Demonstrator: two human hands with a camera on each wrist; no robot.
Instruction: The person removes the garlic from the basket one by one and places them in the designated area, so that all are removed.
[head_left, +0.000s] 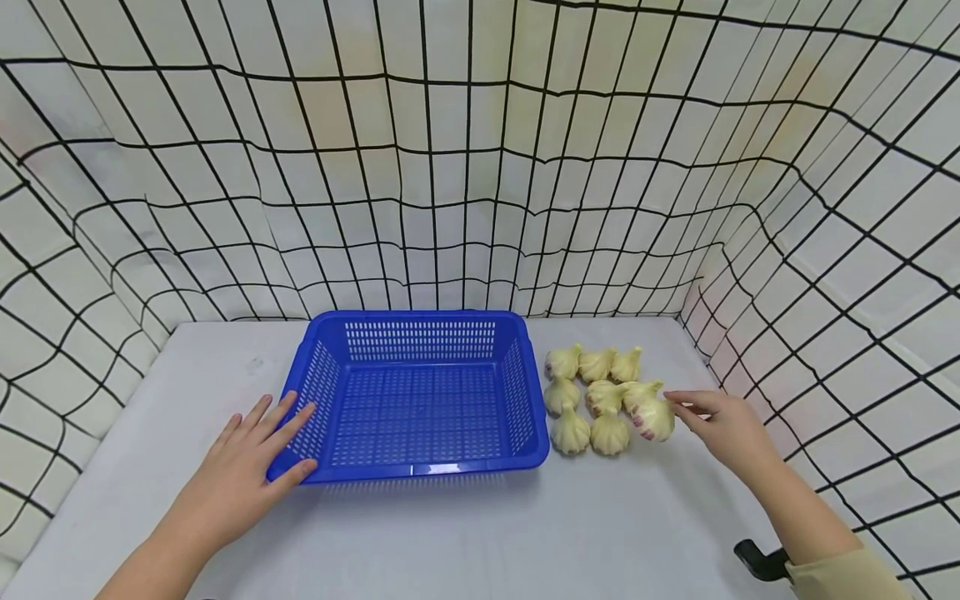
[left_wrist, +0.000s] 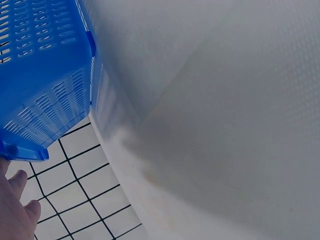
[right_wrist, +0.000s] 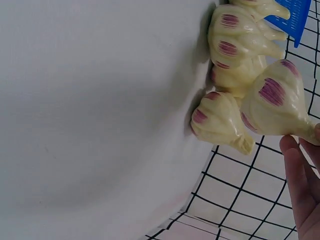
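Observation:
My right hand [head_left: 723,429] pinches a garlic bulb [head_left: 651,414] between thumb and fingertips. In the right wrist view, the held bulb [right_wrist: 272,100], cream with purple streaks, is raised off the table, with the fingers [right_wrist: 297,180] near its stem. Several more garlic bulbs [head_left: 570,433] lie grouped just left of it, beside a blue plastic basket [head_left: 431,471]. Nothing lies inside the basket. With fingers spread, my left hand [head_left: 236,479] rests at the basket's left rim. Only part of that hand [left_wrist: 15,210] shows in the left wrist view, by the basket's corner.
A white-covered table [head_left: 480,542] carries everything. Black netting [head_left: 465,200] over white sheeting rises at the back and both sides. Near the right forearm is a black curved object [head_left: 759,560] of unclear kind.

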